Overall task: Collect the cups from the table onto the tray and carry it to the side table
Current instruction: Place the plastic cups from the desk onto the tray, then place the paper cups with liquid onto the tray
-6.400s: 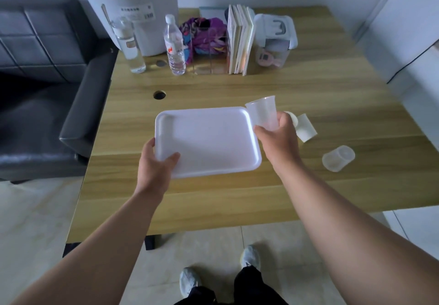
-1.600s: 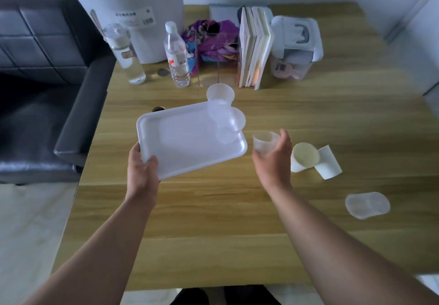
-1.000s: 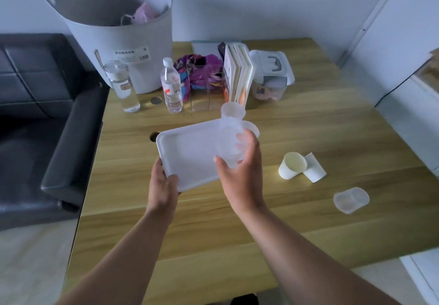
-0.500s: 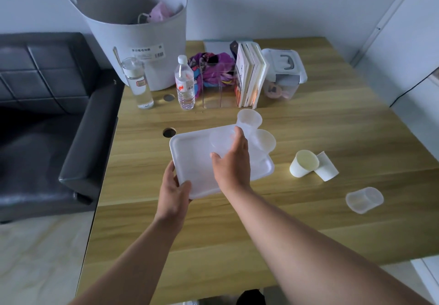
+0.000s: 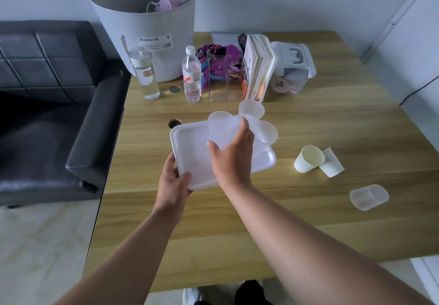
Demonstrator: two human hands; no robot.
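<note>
The left hand point(image 5: 172, 187) grips the near corner of the white tray point(image 5: 190, 148), held above the table point(image 5: 308, 119). The right hand point(image 5: 231, 155) is closed around a clear cup point(image 5: 219, 124) upright on the tray beside two others; three cups lie on the table to the right.

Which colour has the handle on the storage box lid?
Grey, on the white lid of the storage box; head view.

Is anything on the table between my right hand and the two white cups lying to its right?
Nothing visible: bare tabletop separates the right hand from the white cups. The hand is on a clear cup over the tray.
</note>
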